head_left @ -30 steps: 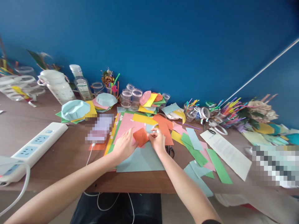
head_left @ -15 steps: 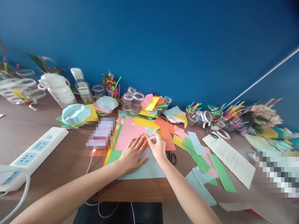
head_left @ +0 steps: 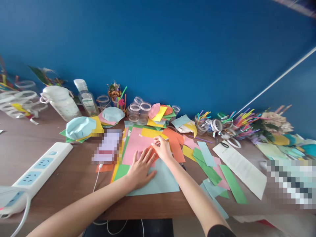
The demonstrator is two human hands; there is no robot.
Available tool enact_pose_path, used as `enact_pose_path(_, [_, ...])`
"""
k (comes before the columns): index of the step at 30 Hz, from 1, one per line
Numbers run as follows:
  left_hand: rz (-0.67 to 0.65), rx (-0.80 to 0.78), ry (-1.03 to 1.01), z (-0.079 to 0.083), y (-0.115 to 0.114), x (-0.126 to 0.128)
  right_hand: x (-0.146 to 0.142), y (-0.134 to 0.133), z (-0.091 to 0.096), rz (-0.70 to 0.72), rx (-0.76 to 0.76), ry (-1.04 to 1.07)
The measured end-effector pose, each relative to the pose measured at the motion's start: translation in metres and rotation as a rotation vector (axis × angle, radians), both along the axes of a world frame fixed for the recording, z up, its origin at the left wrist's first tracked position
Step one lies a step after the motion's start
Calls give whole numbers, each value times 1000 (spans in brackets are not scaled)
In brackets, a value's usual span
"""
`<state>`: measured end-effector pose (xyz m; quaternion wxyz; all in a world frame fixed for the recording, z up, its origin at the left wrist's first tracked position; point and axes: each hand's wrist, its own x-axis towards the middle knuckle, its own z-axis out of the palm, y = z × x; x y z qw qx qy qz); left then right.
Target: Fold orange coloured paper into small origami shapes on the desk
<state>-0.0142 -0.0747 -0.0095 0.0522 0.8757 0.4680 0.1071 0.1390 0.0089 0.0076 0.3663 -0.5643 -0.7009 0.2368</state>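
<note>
My left hand [head_left: 142,169] lies flat with its fingers spread, pressing on a piece of orange paper [head_left: 156,157]. This orange piece rests on a pink sheet [head_left: 134,143] and a light blue sheet [head_left: 163,181], mostly hidden under the fingers. Just above and to the right, my right hand [head_left: 161,147] is closed in a pinch. Part of a small white object [head_left: 167,139] shows at its far side; its kind cannot be made out. Yellow paper [head_left: 154,132] and an orange strip [head_left: 176,148] lie around the right hand.
A phone [head_left: 107,146] on a cable and a white power strip [head_left: 41,171] lie left. Paper scraps [head_left: 206,166] and a printed white card [head_left: 240,169] spread right. Folded paper shapes [head_left: 81,127], clear cups [head_left: 145,110] and bundled coloured sticks [head_left: 243,120] stand along the blue wall.
My right hand has moved up and left, away from the orange paper's edge, still pinched. The left hand stays on the orange paper. The camera view has shifted slightly.
</note>
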Motion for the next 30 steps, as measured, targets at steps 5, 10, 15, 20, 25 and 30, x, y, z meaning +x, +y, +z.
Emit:
enact_pose_path(5, [-13, 3, -2, 1, 0, 0, -8, 6, -17, -33, 68, -116])
enact_pose_path(10, [-13, -10, 0, 1, 0, -2, -9, 2, -18, -54, 109, -162])
enact_pose_path(15, [-2, -20, 4, 2, -1, -2, -8, 6, -19, -70, 100, -152])
enact_pose_path(20, [-8, -17, 9, 3, -1, -2, -6, 6, -20, -57, 105, -128])
enact_pose_path(25, [-22, 1, 2, 5, 2, -5, 5, 2, -13, 41, 152, -70])
enact_pose_path(30, [4, -2, 13, 7, 10, -4, 27, 3, -7, 64, 74, -65])
